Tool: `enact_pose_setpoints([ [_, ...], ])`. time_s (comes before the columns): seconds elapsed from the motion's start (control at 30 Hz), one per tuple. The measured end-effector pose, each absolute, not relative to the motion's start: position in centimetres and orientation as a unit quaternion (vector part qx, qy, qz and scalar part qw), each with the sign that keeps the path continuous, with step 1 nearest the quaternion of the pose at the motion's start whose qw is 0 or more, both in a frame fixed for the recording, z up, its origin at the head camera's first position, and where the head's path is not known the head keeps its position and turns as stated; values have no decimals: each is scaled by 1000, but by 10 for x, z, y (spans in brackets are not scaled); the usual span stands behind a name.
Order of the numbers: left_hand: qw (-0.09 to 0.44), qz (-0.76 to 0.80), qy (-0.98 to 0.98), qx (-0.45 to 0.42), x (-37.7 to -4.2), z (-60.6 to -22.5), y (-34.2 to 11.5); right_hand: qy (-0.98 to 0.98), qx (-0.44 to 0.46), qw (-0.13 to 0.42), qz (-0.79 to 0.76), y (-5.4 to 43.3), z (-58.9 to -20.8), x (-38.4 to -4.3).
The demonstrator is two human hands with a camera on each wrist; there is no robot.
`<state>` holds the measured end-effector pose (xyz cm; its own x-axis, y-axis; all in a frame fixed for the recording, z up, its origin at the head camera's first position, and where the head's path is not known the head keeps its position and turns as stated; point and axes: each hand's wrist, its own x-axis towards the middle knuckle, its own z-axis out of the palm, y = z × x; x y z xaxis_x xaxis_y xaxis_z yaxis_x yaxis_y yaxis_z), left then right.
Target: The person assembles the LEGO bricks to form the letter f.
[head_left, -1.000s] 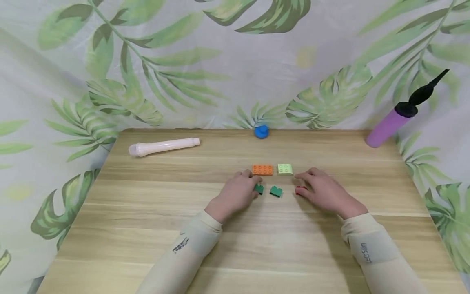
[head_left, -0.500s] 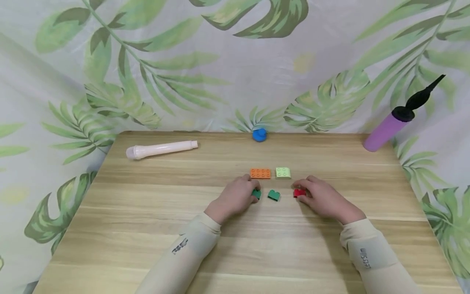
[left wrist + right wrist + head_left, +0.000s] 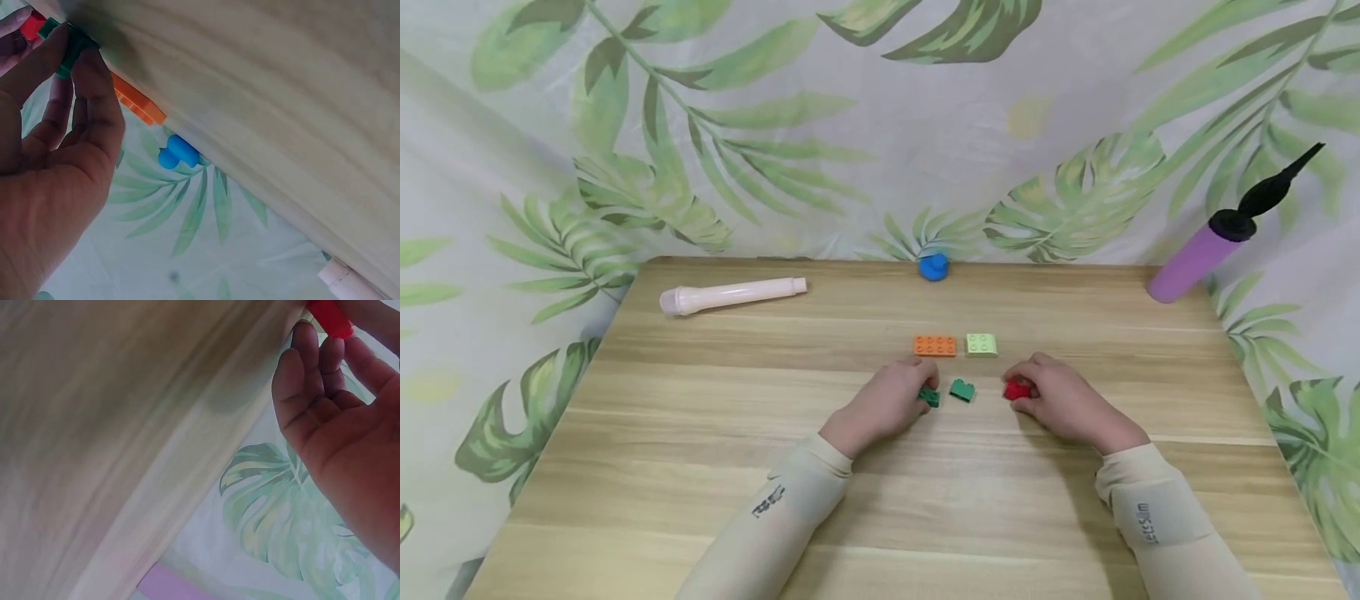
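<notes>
My left hand [image 3: 887, 402] pinches a green toy brick [image 3: 930, 397] between thumb and fingers; the left wrist view shows this green brick [image 3: 74, 49] at the fingertips. On the other side, my right hand [image 3: 1063, 400] grips a red toy brick [image 3: 1017, 390], whose end [image 3: 331, 317] shows between thumb and finger in the right wrist view. A second green brick [image 3: 962, 390] lies on the table between the hands. Just behind are a flat orange brick [image 3: 935, 346] with two rows of studs and a pale green brick [image 3: 981, 345] with a rounded side.
At the back of the wooden table [image 3: 737, 467] lies a pale pink toy microphone [image 3: 733, 296] on the left. A blue knobbed object [image 3: 933, 267] sits at the back middle. A purple hand pump [image 3: 1198, 254] with a black nozzle leans at the back right. Leaf-patterned cloth [image 3: 895, 142] hangs behind.
The right fingers have closed round the red brick, which shows more now. The green brick in the left hand has tilted, its studs turned more into view. The other bricks stay in place.
</notes>
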<state>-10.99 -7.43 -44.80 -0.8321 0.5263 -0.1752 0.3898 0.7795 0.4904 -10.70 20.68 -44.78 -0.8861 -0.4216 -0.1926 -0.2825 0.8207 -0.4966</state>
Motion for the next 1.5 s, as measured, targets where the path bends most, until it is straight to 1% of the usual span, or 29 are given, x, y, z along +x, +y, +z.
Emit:
enact_pose_setpoints([
  [0.27,153,267,923,232,-106,-451,-83,940,-189,138,-247,209,-445,-102],
  [0.53,155,268,924,224,-105,-451,-88,936,-188,132,-266,213,-446,-100],
  [0.7,154,266,925,224,-104,-450,-89,935,-190,113,-277,208,-441,-99],
  [0.83,152,265,925,225,-104,-451,-89,931,-196,91,-295,196,-433,-96],
  [0.97,148,264,925,229,-103,-452,-88,922,-222,74,-309,174,-429,-93],
  [1.2,140,268,924,234,-104,-454,-89,913,-262,80,-303,135,-431,-94],
  [1.5,137,269,923,239,-100,-455,-92,917,-280,83,-272,116,-440,-92],
])
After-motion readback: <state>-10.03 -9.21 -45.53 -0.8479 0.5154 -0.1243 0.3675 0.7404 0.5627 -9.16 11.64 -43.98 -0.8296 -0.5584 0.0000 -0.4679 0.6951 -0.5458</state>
